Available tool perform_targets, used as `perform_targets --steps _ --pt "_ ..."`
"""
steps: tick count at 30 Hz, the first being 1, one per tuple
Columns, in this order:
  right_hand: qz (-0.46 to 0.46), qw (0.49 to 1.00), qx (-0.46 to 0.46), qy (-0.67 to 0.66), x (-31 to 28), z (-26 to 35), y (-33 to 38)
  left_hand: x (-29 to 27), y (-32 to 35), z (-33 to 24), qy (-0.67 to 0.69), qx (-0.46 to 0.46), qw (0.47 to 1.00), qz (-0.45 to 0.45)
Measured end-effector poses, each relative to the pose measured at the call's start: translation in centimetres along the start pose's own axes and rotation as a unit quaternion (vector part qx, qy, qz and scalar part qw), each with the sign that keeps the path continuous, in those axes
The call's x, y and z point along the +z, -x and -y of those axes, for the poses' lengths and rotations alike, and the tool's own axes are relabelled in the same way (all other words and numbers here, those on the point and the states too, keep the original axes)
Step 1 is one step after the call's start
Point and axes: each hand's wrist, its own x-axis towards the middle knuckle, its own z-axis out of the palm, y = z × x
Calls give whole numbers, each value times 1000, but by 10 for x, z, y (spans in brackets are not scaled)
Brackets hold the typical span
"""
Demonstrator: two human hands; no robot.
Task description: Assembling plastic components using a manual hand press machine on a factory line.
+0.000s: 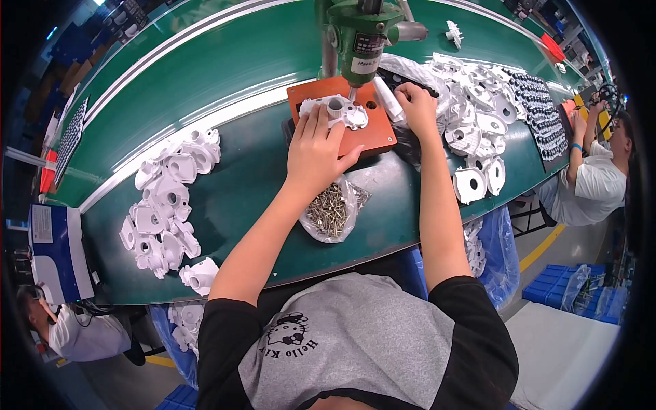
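Note:
A white plastic housing part (339, 111) lies on an orange jig plate (374, 132) under a green powered screwdriver (361, 34) that hangs from above. My left hand (316, 152) rests flat on the plate, its fingertips pressing the part's left side. My right hand (417, 106) is curled at the plate's right edge, fingers closed on a white cylindrical piece (387, 98) beside the driver's tip. What exactly that piece is stays unclear.
An open clear bag of metal screws (330, 211) lies near the table's front edge. Several white housings are heaped at the left (166, 203) and at the right (478, 123). Black parts (543, 109) lie far right, where another person (594, 178) works. Blue bins (495, 253) sit below.

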Motion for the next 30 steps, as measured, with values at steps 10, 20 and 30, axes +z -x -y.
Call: perform_targets --steps 10,20,30 --pt "-21 999 -5 -30 3 -3 0 2 1 1 -1 -4 1000 -1" --pt "-29 999 -4 -45 4 -4 1 0 0 0 7 0 1000 -2" --pt "-26 997 9 -66 0 3 2 0 0 1 8 -3 1000 -2"
